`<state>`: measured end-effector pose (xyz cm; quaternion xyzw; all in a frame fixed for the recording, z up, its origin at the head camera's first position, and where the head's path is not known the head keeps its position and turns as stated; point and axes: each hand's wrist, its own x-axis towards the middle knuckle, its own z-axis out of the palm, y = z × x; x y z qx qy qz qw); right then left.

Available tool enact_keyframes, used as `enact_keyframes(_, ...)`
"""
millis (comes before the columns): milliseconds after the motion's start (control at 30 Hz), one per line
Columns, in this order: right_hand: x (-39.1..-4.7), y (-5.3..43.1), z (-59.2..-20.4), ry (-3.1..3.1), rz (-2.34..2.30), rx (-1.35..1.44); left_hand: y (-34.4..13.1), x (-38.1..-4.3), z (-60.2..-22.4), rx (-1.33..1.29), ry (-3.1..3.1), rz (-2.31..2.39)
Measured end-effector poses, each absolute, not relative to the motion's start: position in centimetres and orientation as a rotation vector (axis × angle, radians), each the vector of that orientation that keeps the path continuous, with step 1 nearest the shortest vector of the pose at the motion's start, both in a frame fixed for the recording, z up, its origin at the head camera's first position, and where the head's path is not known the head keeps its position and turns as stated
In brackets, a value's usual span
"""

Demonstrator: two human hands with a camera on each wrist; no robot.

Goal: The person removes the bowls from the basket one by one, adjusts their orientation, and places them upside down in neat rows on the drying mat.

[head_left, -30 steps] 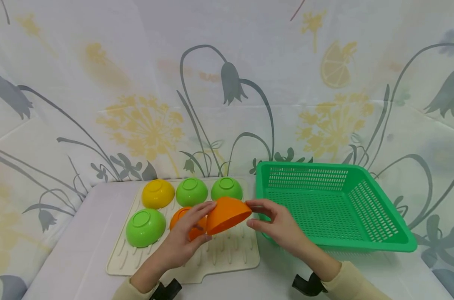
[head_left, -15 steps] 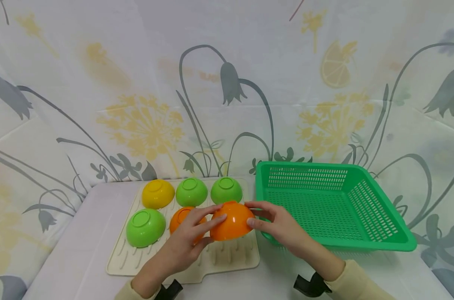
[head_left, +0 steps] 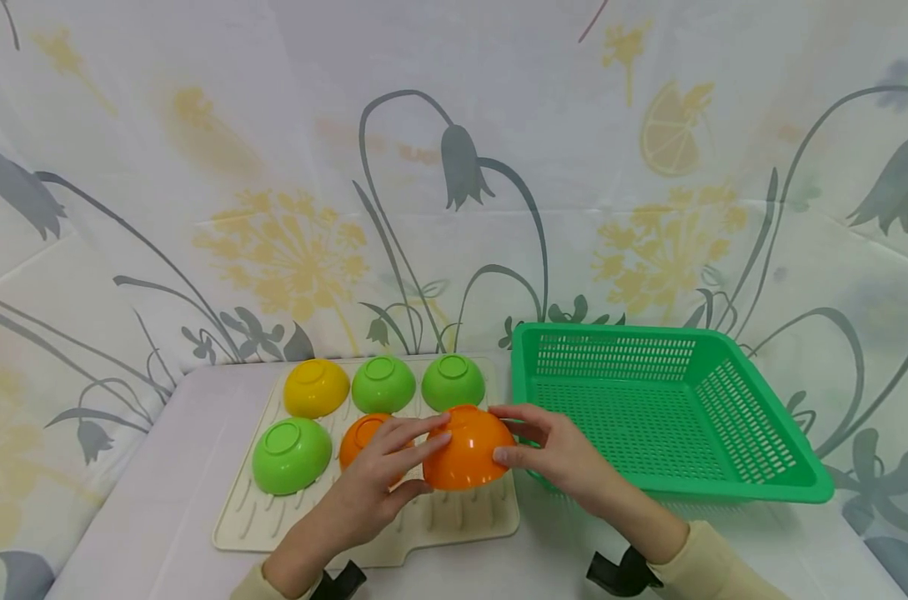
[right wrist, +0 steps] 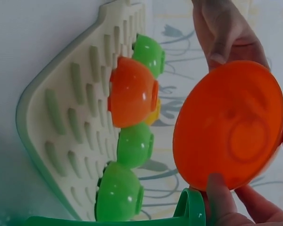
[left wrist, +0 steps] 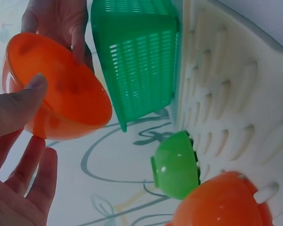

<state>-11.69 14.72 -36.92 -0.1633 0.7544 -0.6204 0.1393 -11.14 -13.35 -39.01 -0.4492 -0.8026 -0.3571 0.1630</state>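
Note:
An orange bowl (head_left: 469,450) is held between both hands, bottom up and tilted, above the front right part of a cream drainer mat (head_left: 461,517). My left hand (head_left: 374,479) grips its left side; in the left wrist view the thumb (left wrist: 35,84) lies over the rim and the fingers are on the outer wall. My right hand (head_left: 562,454) holds the right side, its thumb (right wrist: 217,188) at the rim in the right wrist view. A second orange bowl (head_left: 359,433) stands upside down on the mat, partly hidden behind the left hand.
Upside down on the mat are a yellow bowl (head_left: 316,388), a green bowl (head_left: 383,385) and another green bowl (head_left: 454,382) at the back. A third green bowl (head_left: 292,457) sits front left. Right of the mat stands a green perforated basket (head_left: 686,486).
The held orange bowl has been turned, its open side now facing down, and has come lower and slightly right. The left hand's fingers have shifted along with it.

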Motion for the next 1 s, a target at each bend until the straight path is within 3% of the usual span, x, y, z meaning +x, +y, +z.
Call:
enact_keyframes(467, -11.97, 14.92, -37.44, 2.045, -1.831, -0.66, -14.08, -11.3, -38.77, -0.875, -2.604, -1.409)
enact_keyframes(1000, -11.88, 14.65, -37.93, 2.082, -1.775, -0.829, -13.9, -11.72, -39.15, -0.984, -2.626, -1.761)
